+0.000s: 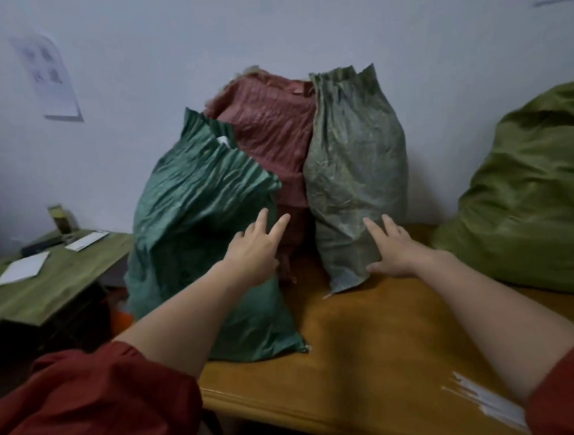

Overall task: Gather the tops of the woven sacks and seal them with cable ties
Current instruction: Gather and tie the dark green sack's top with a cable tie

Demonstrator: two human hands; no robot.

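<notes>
Woven plastic: three sacks stand in a cluster at frame centre on the wooden table (374,341). The teal sack (192,204) is front left, the red sack (268,126) behind in the middle, the grey-green sack (352,150) on the right, each touching its neighbour. Every long axis is roughly vertical. The teal one leans left, its mouth flared open toward the upper left. No tie shows at any neck, so the task looks barely started. The left hand (252,254) sits low at the seam between the teal and red sacks, fingers straight and spread, holding nothing. Contact with the fabric looks likely but can't be confirmed. The right hand (396,251) lies flat on the lower face of the grey-green sack, fingers spread, thumb near its bottom corner, nothing gripped. Key relation: both hands are at the lower bodies, while the mouths to be gathered are well above them, toward the top of the frame. The next move likely means reaching up along a sack's axis. The right hand is nearer the grey-green top, the left nearer the teal mouth, and the red top sits furthest back between them. White strips at lower right, probably the cable ties (488,399), lie near the table edge beside the right forearm, well apart from the sacks, so the right hand is closer to them. Not involved: a large olive sack (534,197) at the right edge and a side table (59,269) with papers at left.
</notes>
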